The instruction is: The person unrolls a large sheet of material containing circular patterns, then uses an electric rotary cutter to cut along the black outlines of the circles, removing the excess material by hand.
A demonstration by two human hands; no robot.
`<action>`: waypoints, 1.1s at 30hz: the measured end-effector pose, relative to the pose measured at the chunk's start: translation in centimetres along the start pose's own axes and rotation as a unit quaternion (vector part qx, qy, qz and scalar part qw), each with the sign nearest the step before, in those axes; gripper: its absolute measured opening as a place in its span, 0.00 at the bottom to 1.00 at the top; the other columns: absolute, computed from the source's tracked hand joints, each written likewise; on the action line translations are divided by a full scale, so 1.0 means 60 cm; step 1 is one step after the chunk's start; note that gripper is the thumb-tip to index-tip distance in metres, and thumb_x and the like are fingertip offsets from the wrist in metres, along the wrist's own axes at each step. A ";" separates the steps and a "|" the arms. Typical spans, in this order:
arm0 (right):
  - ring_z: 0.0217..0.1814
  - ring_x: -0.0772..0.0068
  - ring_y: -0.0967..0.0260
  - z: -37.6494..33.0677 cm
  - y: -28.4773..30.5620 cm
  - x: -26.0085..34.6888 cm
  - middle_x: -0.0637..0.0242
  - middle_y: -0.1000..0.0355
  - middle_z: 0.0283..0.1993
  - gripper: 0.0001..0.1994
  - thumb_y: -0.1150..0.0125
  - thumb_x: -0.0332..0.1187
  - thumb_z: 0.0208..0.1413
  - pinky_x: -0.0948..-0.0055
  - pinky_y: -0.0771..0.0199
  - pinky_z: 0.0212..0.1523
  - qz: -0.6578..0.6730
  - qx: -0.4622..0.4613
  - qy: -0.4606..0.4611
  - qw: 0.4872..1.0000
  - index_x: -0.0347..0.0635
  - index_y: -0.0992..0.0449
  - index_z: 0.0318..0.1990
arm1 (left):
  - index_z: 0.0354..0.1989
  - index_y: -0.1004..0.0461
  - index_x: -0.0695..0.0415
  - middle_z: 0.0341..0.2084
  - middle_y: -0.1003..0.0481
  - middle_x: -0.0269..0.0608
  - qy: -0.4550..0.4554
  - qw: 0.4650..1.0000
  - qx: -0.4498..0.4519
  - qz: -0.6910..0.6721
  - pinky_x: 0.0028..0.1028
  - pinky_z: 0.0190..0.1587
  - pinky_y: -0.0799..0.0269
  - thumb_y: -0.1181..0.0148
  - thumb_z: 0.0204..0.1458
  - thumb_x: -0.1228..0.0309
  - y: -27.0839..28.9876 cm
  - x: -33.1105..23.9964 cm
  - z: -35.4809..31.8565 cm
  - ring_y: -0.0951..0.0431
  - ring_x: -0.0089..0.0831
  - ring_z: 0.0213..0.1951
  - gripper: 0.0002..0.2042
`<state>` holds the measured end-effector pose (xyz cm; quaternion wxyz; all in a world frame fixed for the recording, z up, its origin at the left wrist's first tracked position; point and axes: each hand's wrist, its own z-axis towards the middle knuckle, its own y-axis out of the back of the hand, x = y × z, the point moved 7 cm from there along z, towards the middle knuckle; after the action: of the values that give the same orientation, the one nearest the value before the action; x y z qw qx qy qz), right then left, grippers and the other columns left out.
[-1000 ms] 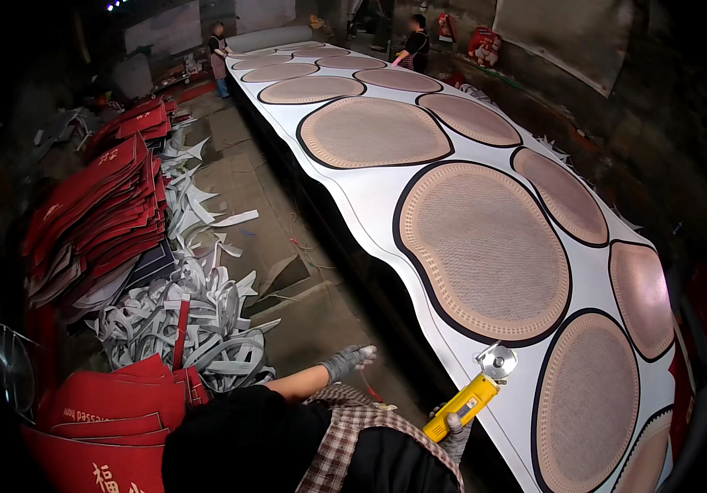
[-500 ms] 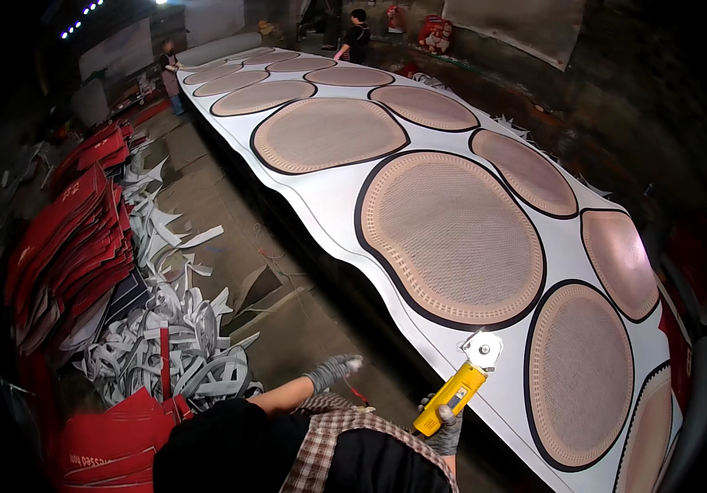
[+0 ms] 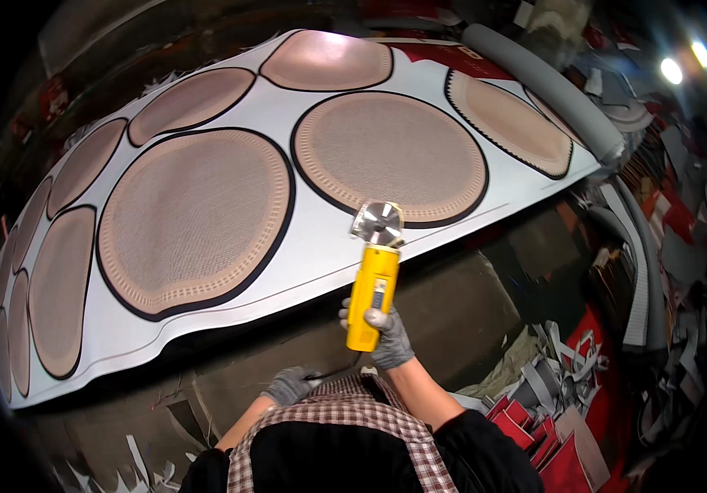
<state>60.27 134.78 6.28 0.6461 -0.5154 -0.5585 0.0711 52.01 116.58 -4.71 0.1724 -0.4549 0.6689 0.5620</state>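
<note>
My right hand (image 3: 393,343), in a grey glove, is wrapped round the yellow body of an electric rotary cutter (image 3: 379,275). Its round metal blade points away from me, over the near edge of an oval beige mat (image 3: 390,152) with a black border. That mat is printed on a long white sheet (image 3: 320,251) spread over the table. Low by my checked apron, my gloved left hand (image 3: 289,386) is closed round the black power cord (image 3: 338,372) that runs from the cutter's lower end. Whether the blade touches the sheet cannot be made out.
More mats, such as a large round one (image 3: 197,218), cover the sheet to the left. A grey roll (image 3: 542,90) lies across the table's right end. Grey offcuts (image 3: 546,378) and red pieces (image 3: 567,460) are heaped on the floor at right.
My view has swung right, toward the roll at the table's end. The cutter, still in my right hand, now points at another mat. My left hand has come in from the side to the cord.
</note>
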 end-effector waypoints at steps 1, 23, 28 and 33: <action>0.43 0.62 0.29 -0.016 0.030 0.012 0.55 0.32 0.43 0.34 0.31 0.38 0.36 0.66 0.24 0.45 0.003 -0.014 0.019 1.000 0.34 0.38 0.52 | 0.41 0.24 0.56 0.34 0.23 0.49 0.020 1.000 0.006 0.017 0.36 0.44 0.29 0.41 0.48 0.59 -0.006 0.040 -0.004 0.24 0.46 0.40 0.16; 0.39 0.62 0.29 -0.151 0.539 0.480 0.57 0.31 0.39 0.29 0.32 0.32 0.38 0.64 0.24 0.40 0.002 -0.168 0.101 0.981 0.37 0.36 0.49 | 0.32 0.24 0.58 0.29 0.25 0.52 -0.030 0.985 -0.136 0.099 0.40 0.39 0.30 0.41 0.47 0.57 -0.199 -0.184 0.338 0.26 0.49 0.36 0.16; 0.40 0.62 0.31 -0.160 0.584 0.479 0.56 0.33 0.41 0.34 0.33 0.34 0.37 0.62 0.24 0.40 0.013 -0.232 0.065 0.970 0.40 0.42 0.54 | 0.29 0.24 0.55 0.26 0.26 0.51 -0.004 0.997 -0.058 0.050 0.40 0.36 0.32 0.46 0.47 0.58 -0.195 -0.249 0.383 0.26 0.49 0.33 0.13; 0.41 0.66 0.34 -0.146 0.576 0.487 0.59 0.35 0.41 0.33 0.35 0.36 0.42 0.66 0.27 0.43 -0.039 -0.156 0.063 0.985 0.39 0.44 0.57 | 0.34 0.24 0.55 0.30 0.25 0.50 0.003 0.997 -0.043 0.059 0.40 0.40 0.31 0.48 0.47 0.60 -0.226 -0.243 0.425 0.25 0.49 0.35 0.13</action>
<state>94.67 164.98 0.82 0.5936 -0.5912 -0.5408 -0.0747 63.41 146.40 -9.83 0.1169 -0.4235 0.6703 0.5980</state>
